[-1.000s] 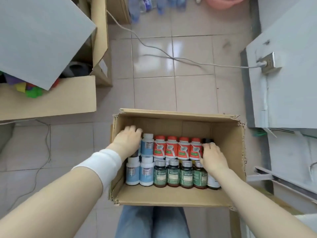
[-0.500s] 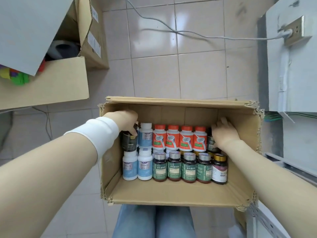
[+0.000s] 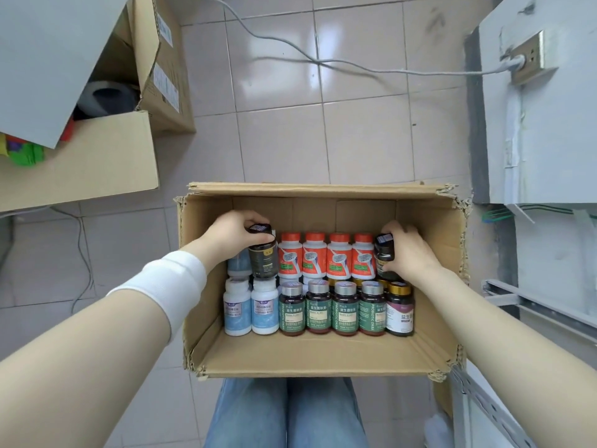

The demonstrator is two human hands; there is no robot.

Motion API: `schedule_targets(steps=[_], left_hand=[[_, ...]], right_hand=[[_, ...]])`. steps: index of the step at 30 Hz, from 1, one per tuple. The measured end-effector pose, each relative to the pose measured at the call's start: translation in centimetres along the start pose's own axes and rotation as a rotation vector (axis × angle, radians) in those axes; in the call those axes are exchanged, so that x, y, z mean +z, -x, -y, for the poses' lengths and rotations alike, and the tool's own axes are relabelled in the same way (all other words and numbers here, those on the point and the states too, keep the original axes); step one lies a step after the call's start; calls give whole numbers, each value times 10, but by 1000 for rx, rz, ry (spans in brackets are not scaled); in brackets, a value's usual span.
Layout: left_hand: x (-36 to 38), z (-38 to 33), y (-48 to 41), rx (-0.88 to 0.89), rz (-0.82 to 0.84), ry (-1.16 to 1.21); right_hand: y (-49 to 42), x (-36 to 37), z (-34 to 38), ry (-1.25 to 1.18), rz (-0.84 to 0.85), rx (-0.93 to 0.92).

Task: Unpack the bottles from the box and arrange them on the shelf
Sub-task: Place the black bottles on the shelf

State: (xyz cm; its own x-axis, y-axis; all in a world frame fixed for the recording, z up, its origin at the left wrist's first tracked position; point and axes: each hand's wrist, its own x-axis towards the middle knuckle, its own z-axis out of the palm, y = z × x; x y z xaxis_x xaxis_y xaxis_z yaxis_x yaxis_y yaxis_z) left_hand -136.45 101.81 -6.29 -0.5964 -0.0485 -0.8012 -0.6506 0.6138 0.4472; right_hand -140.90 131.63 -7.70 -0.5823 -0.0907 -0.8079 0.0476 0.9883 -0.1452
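near box (image 3: 323,190) side walls, left hand (image 3: 231,236) grips left dark bottle (image 3: 263,257), right hand (image 3: 408,250) grips right dark bottle (image 3: 384,253).

Logged box (image 3: 323,189) on floor (image 3: 355,140), directly ahead of legs (image 3: 284,412). Counted two rows of bottles inside: back row (image 3: 339,257) close behind front row (image 3: 319,308). Found left hand (image 3: 231,236) gripping left bottle (image 3: 263,253) at left end of back row, higher than its neighbours; right hand (image 3: 408,250) gripping right bottle (image 3: 384,253) at right end. Noted second box (image 3: 80,166) on floor to left and behind, cable (image 3: 323,63) across floor behind, socket (image 3: 526,56) on wall to right, shelf frame (image 3: 533,312) just right of box.
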Motion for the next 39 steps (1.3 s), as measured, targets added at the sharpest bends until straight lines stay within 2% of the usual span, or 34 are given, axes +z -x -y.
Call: schedule_targets(steps=[5,8,15,19,25,28,32,36,39], left_hand=[[21,-4,-4,0,-5,183],[36,-8,-9,-24,-33,272],[61,-16,-18,-131,-125,394],[64,-15,-19,-170,-130,454],[60,-21,-9,-211,-113,590],[52,-28,5,-188,-108,714],[41,-49,42,-84,-110,850],[31,-68,96,48,-83,812],[27,-77,141,124,-19,723]], right_hand=[[2,13,-3,-282,-74,-52],[4,14,-4,-398,-117,1],[10,22,-6,-464,-145,25],[10,22,-5,-443,-152,19],[15,24,-5,-496,-186,124],[32,20,-1,-660,-220,158],[75,14,4,-983,-177,179],[140,10,13,-1256,-150,167],[194,14,22,-1416,-194,97]])
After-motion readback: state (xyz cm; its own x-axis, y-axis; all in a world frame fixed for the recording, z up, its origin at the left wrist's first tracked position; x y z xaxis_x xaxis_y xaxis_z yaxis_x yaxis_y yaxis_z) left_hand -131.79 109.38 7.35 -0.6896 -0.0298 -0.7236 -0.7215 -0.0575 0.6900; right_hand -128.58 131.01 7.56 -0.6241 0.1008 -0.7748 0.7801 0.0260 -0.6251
